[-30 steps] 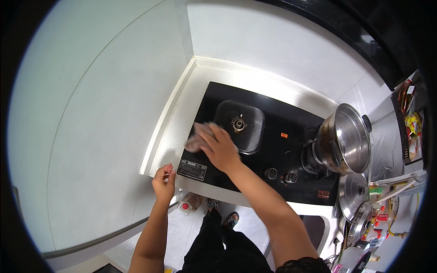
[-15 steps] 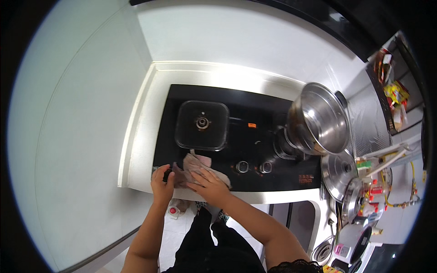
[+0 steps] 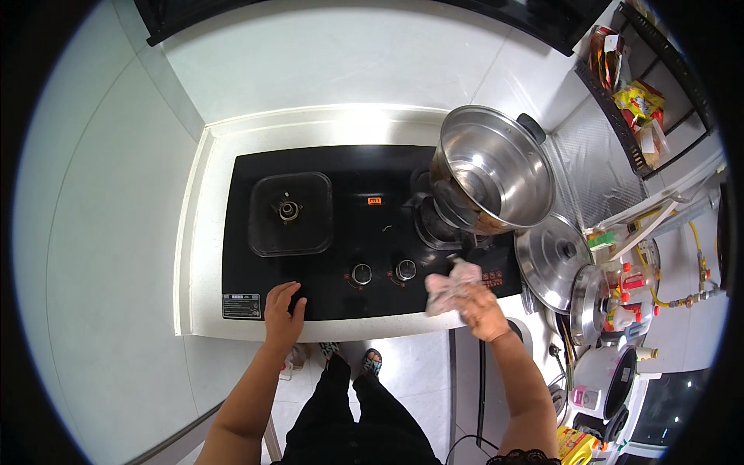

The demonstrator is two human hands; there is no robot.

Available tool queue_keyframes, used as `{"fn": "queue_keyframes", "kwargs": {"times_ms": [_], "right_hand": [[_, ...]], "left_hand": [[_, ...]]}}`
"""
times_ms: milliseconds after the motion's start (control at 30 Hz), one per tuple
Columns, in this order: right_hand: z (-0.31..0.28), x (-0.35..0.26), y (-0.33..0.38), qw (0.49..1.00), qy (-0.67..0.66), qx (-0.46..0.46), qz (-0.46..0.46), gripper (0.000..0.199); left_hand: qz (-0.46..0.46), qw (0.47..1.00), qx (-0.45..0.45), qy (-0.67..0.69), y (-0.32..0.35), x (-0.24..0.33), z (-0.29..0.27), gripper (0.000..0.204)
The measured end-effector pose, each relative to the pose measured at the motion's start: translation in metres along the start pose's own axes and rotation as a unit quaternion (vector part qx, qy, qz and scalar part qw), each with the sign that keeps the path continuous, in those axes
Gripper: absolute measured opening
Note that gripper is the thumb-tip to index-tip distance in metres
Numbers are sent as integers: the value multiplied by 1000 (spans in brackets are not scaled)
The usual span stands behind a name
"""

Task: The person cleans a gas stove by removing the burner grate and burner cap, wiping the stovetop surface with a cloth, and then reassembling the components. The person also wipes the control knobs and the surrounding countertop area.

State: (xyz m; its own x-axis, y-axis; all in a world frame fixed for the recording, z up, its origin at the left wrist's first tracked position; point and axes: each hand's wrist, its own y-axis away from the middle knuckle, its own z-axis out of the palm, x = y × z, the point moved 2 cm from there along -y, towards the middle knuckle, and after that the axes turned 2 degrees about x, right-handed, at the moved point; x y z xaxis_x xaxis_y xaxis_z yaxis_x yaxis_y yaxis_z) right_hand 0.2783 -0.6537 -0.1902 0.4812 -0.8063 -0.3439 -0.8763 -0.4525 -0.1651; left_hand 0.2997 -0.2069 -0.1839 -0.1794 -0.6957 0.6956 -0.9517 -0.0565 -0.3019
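A black glass cooktop [image 3: 341, 298] is set into the light countertop in front of me. My right hand [image 3: 482, 311] is closed on a crumpled pinkish rag [image 3: 449, 287] at the cooktop's front right, below the large steel pot. Part of the rag is hidden by the hand. My left hand [image 3: 284, 310] lies at the front left edge of the cooktop, thumb and fingers apart, with nothing in it. Two control knobs, the left one [image 3: 362, 273] and the right one [image 3: 405, 270], stand between my hands. The left burner [image 3: 288, 210] sits bare in its square recess.
A large steel pot [image 3: 496, 167] stands tilted over the right burner. Steel lids [image 3: 554, 260] lean beside it. Capped bottles [image 3: 632, 283] and a white rice cooker [image 3: 604, 380] line the right counter. A black rack [image 3: 620, 116] holds packets. A wall [image 3: 101, 209] bounds the left.
My right hand has carried the rag from the cooktop's front left to its front right. My left hand stays near the front left edge. The whole view has shifted.
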Motion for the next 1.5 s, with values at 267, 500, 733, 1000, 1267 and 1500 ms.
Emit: {"fn": "queue_keyframes", "kwargs": {"times_ms": [267, 500, 733, 1000, 1267, 1500], "right_hand": [[58, -33, -2, 995, 4, 98, 34, 37], [-9, -103, -102, 976, -111, 171, -81, 29], [39, -61, -296, 952, 9, 298, 67, 27], [105, -47, -290, 971, 65, -62, 221, 54], [91, -104, -235, 969, -31, -219, 111, 40], [93, -61, -253, 989, -6, -63, 136, 33]], "left_hand": [[21, 999, -17, -25, -9, -20, 5, 35], [-7, 981, -102, -164, -14, -33, 0, 45], [-27, 911, -272, -309, -39, -25, -3, 54], [29, 876, -317, -361, -53, -30, -2, 56], [69, 869, -324, -367, -56, -30, 0, 57], [12, 834, -393, -387, -75, -20, 0, 53]]}}
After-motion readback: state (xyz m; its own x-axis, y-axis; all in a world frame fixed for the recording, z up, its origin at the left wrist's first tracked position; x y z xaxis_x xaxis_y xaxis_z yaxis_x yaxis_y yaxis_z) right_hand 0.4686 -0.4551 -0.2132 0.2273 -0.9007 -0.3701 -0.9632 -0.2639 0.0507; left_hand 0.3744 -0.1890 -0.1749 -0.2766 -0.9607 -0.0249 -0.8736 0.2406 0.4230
